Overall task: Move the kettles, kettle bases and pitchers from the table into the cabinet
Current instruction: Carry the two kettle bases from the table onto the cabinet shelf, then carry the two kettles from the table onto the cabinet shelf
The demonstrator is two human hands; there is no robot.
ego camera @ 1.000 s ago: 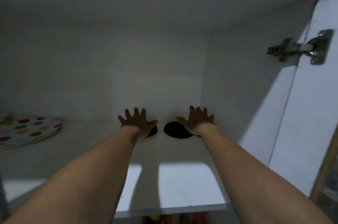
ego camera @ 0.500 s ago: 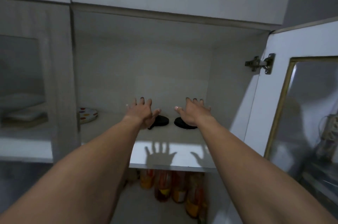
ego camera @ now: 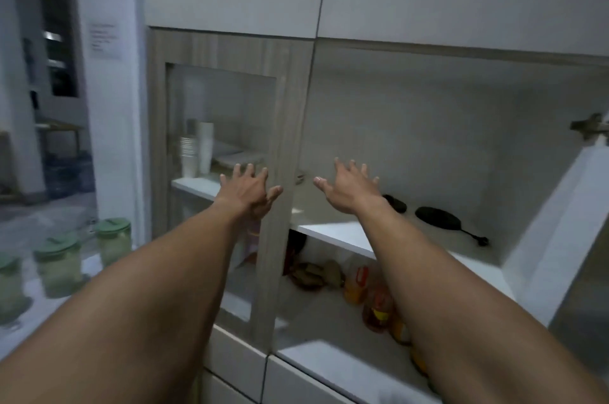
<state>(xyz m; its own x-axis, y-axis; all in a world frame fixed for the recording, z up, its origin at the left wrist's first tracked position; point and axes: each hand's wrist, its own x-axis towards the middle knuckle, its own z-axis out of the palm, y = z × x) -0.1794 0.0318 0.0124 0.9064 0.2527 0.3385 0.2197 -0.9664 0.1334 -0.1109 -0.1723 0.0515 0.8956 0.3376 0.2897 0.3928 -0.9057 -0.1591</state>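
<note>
Kettle bases: two black discs on the upper shelf [ego camera: 333,232] of the open cabinet [ego camera: 428,126], toward its right side. Larger-showing kettle base [ego camera: 437,218] lies far right, long axis running left-far to right-near, with a cord ending in a plug [ego camera: 481,241] trailing right and nearer. Second kettle base [ego camera: 395,203] sits just left of it, partly hidden behind the right forearm.

Pitchers [ego camera: 59,268]: three clear ones with green lids, low at the far left of the scene, well apart from the cabinet opening. No kettles in view.

Key relation: both hands are empty, out in front of the shelf, and the pitchers lie down and left of them. Left hand [ego camera: 247,193], fingers spread, holding nothing, is in front of the glass door [ego camera: 227,146] frame and is the nearer one to the pitchers. Right hand [ego camera: 350,190], fingers also spread, free, sits just left of the bases, not touching them. Hands apart from each other.

Judgement: bases look placed; next fetch likely goes left.

Writing: paper notice [ego camera: 104,41] on the left wall, text too blurred to read. Bottles [ego camera: 379,301] on the lower shelf carry red-yellow labels, unreadable.
</note>
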